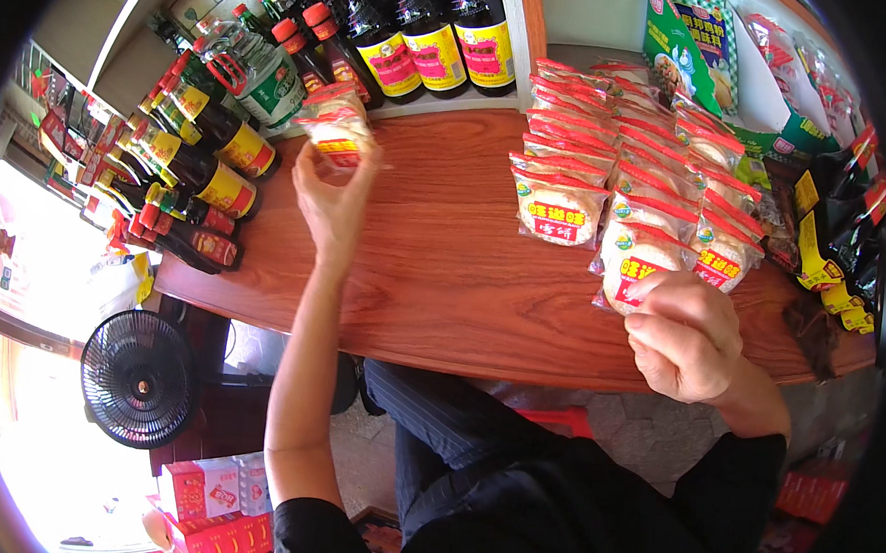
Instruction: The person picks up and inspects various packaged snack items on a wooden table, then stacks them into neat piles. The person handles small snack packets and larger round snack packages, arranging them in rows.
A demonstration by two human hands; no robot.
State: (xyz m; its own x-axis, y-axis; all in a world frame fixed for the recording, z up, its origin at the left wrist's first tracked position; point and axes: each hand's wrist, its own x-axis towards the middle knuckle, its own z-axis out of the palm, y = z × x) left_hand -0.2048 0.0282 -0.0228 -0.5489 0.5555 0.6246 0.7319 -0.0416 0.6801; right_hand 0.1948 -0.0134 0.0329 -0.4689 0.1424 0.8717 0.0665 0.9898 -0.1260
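Observation:
My left hand (pixel 337 196) grips a clear snack pack (pixel 336 121) with a red top seal and pale round crackers, raised at the counter's left, close to the bottles. My right hand (pixel 685 334) is curled closed at the front right of the wooden counter (pixel 431 306), just in front of rows of similar cracker packs (pixel 557 207). Its fingertips partly cover the nearest pack's lower area; what they hold, if anything, is hidden.
Dark sauce bottles (pixel 219 145) and a clear jug (pixel 253 76) line the left; more bottles (pixel 415 55) stand behind. Green display boxes (pixel 695 49) and black-yellow packets (pixel 833 287) are at right. A black fan (pixel 137 381) and red cartons (pixel 214 535) sit lower left.

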